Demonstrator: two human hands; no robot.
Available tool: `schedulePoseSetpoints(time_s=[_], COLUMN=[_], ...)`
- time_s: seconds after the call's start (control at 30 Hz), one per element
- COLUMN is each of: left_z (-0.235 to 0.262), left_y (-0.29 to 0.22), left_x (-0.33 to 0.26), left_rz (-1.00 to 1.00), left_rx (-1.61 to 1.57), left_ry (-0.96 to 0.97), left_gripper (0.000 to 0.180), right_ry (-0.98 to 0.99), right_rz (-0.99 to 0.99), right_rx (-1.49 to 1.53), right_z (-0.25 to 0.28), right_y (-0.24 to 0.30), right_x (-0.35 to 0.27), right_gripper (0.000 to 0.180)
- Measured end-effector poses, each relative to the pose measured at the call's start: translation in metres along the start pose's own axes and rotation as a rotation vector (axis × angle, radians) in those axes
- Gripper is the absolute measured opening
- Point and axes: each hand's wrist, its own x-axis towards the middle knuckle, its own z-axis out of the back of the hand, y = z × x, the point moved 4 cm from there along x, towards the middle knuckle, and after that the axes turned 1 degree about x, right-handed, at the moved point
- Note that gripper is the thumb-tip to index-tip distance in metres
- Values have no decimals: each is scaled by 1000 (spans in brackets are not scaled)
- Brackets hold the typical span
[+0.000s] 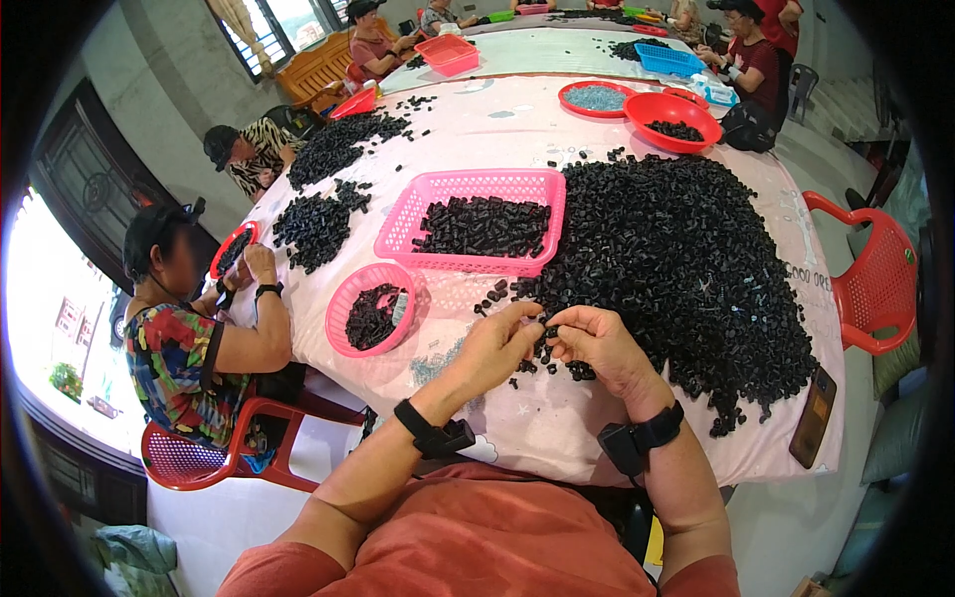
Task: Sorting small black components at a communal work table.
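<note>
Over the near edge of the big pile of small black plastic parts point(686, 269), my two hands meet fingertip to fingertip. My right hand point(605, 346) pinches one small black plastic part point(551, 332). Thumb and forefinger of my left hand point(497, 348) are closed just beside it; what they hold, if anything, is too small to make out. Beyond my hands is a rectangular pink basket point(468, 262) with black parts in it. A round pink basket point(338, 331) to its left holds thin black pieces. Small clear bits point(428, 370) lie by my left wrist.
A phone point(814, 418) rests at the table's right edge, near a red chair point(875, 289). A person point(189, 343) works at the left with a red bowl. Farther off are a red bowl point(674, 109), a blue basket point(671, 62) and more people.
</note>
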Motion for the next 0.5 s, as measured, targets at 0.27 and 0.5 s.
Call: schedulePoseSetpoints(time_s=[0.27, 0.5], left_z=[23, 38], left_y=[35, 17], left_x=[7, -5], left_rz=[-59, -61], left_rx=[318, 498], left_ry=[-77, -38], left_gripper=[29, 14], right_ry=[-22, -31], right_rz=[-19, 5], right_rx=[70, 64], right_z=[6, 4], right_y=[-5, -1], right_x=[3, 3], right_gripper=[17, 15])
